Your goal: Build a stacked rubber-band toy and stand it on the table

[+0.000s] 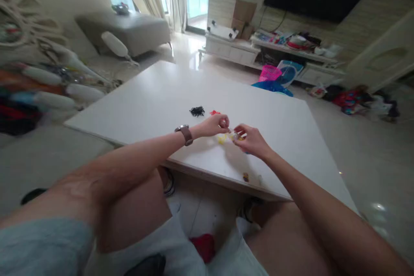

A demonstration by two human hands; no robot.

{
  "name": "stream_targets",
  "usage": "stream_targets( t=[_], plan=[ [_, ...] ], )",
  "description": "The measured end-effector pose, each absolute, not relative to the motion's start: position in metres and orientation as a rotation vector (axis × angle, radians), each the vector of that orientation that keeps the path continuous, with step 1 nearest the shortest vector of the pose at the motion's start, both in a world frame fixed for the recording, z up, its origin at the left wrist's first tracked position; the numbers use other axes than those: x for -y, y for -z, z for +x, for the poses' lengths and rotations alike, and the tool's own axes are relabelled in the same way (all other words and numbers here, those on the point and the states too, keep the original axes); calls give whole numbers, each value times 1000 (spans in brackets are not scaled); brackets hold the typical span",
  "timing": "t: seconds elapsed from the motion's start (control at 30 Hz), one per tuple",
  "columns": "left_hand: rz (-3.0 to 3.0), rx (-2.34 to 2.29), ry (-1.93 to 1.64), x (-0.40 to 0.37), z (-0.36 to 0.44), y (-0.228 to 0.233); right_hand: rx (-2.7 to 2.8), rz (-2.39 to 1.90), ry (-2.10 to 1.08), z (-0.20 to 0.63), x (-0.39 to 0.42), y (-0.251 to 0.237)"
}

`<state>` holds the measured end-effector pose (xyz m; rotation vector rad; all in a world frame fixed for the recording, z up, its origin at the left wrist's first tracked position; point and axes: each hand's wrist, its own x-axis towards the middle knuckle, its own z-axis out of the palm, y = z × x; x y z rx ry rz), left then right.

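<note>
Small yellow piece (235, 136), orientation unclear, pinched between left hand (215, 125) and right hand (250, 140) fingers.

No text, label, brand, number or sign can be read anywhere in the frame; every printed surface is too small or blurred.

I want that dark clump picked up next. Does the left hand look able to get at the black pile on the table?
Probably yes. The black pile lies in the open on the white table, just beyond the left hand, with nothing between them; only the small red bits sit beside it.
</note>
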<state>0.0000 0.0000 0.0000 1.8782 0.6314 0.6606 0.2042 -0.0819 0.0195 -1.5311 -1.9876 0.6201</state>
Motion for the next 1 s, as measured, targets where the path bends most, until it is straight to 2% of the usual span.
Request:
stream_targets(
  t=[0.23,0.43,0.6,0.83,1.0],
  plan=[
    [1818,-711,-857,-5,-1,-11,1721,-1462,-744,202,80,-23],
    [1850,-527,-654,-2,-4,-12,1544,-1237,-865,196,77,-24],
    [2016,-650,-725,-5,-10,-14,1757,-1293,-779,200,68,-6],
    [2200,-1034,-834,-25,-36,-19,2159,-1753,-471,190,58,41],
    [2237,-1089,-807,-25,-40,-20,2150,-1665,-486,176,54,51]
  ],
)
